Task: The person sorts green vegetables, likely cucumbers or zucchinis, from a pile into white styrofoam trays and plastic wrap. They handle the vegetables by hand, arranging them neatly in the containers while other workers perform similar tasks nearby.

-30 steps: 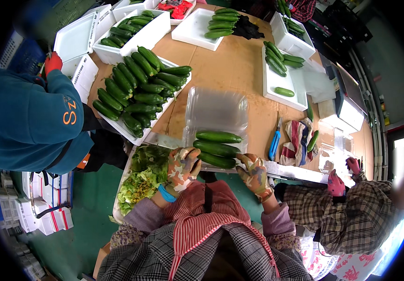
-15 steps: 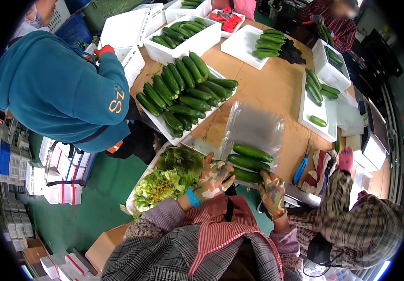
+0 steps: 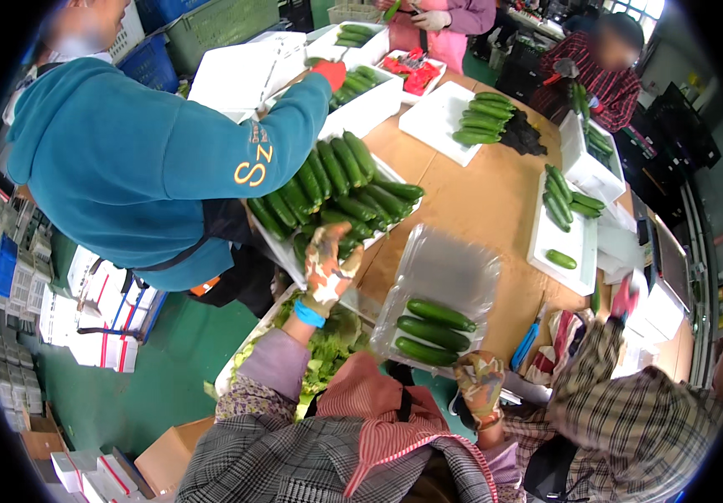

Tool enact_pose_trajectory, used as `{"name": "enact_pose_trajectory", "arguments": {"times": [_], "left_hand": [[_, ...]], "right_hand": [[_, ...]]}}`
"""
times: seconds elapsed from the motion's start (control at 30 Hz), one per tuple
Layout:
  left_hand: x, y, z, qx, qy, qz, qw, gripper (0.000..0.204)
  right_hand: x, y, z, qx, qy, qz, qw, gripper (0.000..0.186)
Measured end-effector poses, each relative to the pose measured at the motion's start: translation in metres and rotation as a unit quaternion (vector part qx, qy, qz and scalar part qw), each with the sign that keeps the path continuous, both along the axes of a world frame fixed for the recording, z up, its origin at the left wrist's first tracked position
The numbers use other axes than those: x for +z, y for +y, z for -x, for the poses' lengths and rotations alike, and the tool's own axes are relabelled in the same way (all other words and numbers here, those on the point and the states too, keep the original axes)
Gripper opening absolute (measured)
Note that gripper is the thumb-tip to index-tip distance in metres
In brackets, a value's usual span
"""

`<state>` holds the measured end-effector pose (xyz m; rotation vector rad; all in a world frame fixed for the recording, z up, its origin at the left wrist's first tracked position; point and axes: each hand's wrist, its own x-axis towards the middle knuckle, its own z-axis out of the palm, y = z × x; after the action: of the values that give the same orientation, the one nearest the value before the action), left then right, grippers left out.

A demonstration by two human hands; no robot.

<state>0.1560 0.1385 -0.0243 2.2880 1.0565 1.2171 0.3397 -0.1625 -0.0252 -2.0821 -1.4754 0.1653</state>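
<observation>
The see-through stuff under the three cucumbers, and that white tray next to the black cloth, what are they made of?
The see-through stuff looks like thin, glossy plastic film: light glints along its wrinkled edges. The white tray could be foam or hard plastic: it looks smooth, pale and rather dull, but I can't tell which.

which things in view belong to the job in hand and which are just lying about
Seemingly in the work:
left camouflage-gloved hand, at the heap of long green cucumbers
right camouflage-gloved hand, near the clear flat plastic packaging
three dark-green cucumbers on that packaging

Seemingly lying about:
slim blue-handled tool
crumpled red, white and blue cloth
brown cardboard box
</observation>
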Motion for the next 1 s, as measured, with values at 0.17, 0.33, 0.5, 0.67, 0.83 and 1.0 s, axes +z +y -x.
{"name": "enact_pose_trajectory", "arguments": {"times": [0.17,0.33,0.5,0.67,0.83,1.0], "left_hand": [[0.001,0.049,-0.036,0.022,0.115,-0.138,0.984,0.07],[-0.02,0.079,-0.043,0.0,0.164,0.029,0.986,0.037],[-0.019,0.115,-0.021,0.058,0.129,0.063,0.988,0.026],[0.029,0.073,0.019,-0.058,-0.241,0.128,0.96,0.032],[0.047,0.001,0.026,-0.287,-0.472,0.428,0.715,0.044],[0.052,-0.05,0.038,-0.326,-0.489,0.496,0.639,0.048]], "right_hand": [[-0.01,0.005,-0.002,0.009,-0.088,0.06,0.994,0.025],[-0.008,0.015,-0.012,0.053,0.012,-0.01,0.998,0.027],[0.007,0.018,-0.008,0.097,-0.085,-0.069,0.989,0.027],[0.02,0.04,0.016,0.097,0.138,-0.138,0.976,0.025],[0.062,0.081,0.036,0.091,0.421,-0.106,0.896,0.022],[0.079,0.113,0.052,0.076,0.557,-0.184,0.806,0.036]]}}
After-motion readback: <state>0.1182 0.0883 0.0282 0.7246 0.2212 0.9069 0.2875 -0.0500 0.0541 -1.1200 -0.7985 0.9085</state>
